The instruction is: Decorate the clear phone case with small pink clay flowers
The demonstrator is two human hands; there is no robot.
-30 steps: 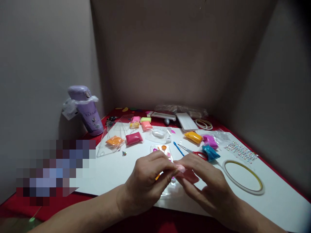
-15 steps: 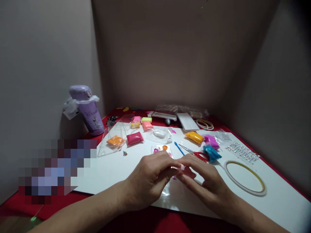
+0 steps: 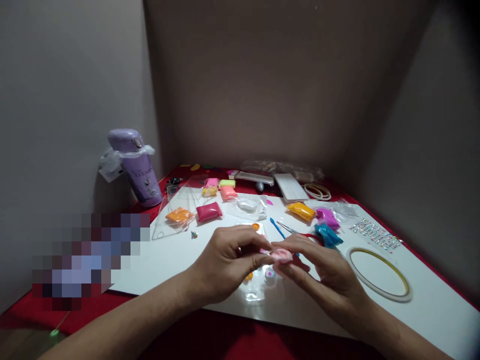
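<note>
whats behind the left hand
Past the left hand, some clear plastic shows, with an orange piece near its far end; its middle, and anything there, is mostly covered.

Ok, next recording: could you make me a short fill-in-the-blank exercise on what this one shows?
1. The left hand and the right hand hold between their fingers a small lump whose colour is ____.
2. The tall bottle stands on the person's ____ side.
3. The handles of the scissors are coloured ____.
4. The packet right beside those handles is coloured ____.

Missing words: pink; left; red; blue.
</note>
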